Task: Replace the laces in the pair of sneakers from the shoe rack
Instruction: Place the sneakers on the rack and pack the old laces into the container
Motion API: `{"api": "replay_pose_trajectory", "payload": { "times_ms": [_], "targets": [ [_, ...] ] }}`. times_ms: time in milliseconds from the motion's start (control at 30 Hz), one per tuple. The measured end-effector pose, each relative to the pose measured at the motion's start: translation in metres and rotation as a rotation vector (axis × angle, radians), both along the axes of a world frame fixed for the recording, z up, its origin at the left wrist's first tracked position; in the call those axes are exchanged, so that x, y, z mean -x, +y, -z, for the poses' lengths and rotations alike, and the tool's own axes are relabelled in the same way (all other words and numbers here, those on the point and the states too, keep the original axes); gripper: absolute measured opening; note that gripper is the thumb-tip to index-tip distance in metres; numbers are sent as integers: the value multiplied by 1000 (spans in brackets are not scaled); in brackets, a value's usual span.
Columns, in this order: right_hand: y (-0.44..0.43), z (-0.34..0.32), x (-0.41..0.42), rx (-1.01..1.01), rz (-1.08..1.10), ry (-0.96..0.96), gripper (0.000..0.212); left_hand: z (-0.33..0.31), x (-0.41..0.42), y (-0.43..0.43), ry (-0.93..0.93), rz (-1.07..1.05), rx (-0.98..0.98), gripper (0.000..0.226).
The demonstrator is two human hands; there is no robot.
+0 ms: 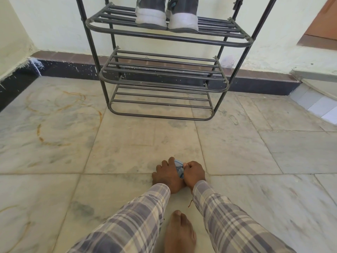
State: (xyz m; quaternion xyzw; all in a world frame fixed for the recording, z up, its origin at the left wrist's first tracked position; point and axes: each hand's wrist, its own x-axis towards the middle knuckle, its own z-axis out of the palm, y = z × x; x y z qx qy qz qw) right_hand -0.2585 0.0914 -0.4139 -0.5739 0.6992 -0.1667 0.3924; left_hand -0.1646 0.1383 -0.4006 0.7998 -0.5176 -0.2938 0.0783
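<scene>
While the pair of sneakers sits on a shelf of the shoe rack at the top middle of the frame, both hands are busy low down in the middle. They meet over a small blue bundle — it looks like rolled-up laces, but it is too small to be sure.

The left hand curls its fingers over the bundle from the left of the frame, so its grip is closed on it. The right hand is bunched up and pinches the other side, so that grip is clamped on it too. I think two hands are used because a roll like this can spring loose: one hand can hold it steady while the other works at it. The hands are low over the floor, maybe so nothing can drop far.

The sneakers stand heels out, side by side — easy to grab from the front. They are well apart from the hands, so the shoes are not taken down yet. A bare foot rests at the bottom of the frame, just below the hands.
</scene>
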Motion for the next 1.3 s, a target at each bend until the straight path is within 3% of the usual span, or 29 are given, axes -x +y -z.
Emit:
{"api": "replay_pose_trajectory", "payload": {
  "times_ms": [200, 333, 433, 500, 567, 633, 667, 733, 833, 1033, 1167, 1300],
  "targets": [
    [1, 2, 3, 3, 16, -52, 24, -6, 1, -5, 45, -39, -72, 87],
    [12, -2, 7, -17, 129, -309, 29, -9, 5, 8, 93, -105, 60, 84],
    [16, -18, 2, -175, 186, -573, 36, -21, 10, 13, 114, -117, 130, 78],
    [19, -32, -1, -210, 163, -610, 40, -32, 5, 17, 281, -156, 173, 77],
    [20, -40, -2, -134, 143, -561, 41, -37, -8, 21, 587, -151, 204, 74],
    [22, -49, -1, -25, 135, -500, 40, -51, -17, 25, 849, -110, 178, 51],
    [25, -56, -3, 14, 122, -465, 39, -59, -18, 26, 895, -121, 172, 33],
    [30, -68, -11, 88, 74, -388, 37, -73, -17, 26, 855, -242, 242, 18],
    [38, -86, -22, 160, -16, -324, 38, -83, -20, 23, 751, -376, 335, 36],
    [42, -98, -24, 216, -137, -251, 42, -86, -32, 16, 584, -399, 354, 62],
    [43, -102, -27, 226, -85, -268, 47, -86, -32, 12, 501, -366, 376, 58],
    [33, -107, -31, 37, -2, -253, 38, -82, -30, 7, 410, -284, 372, 54]
  ]
}}
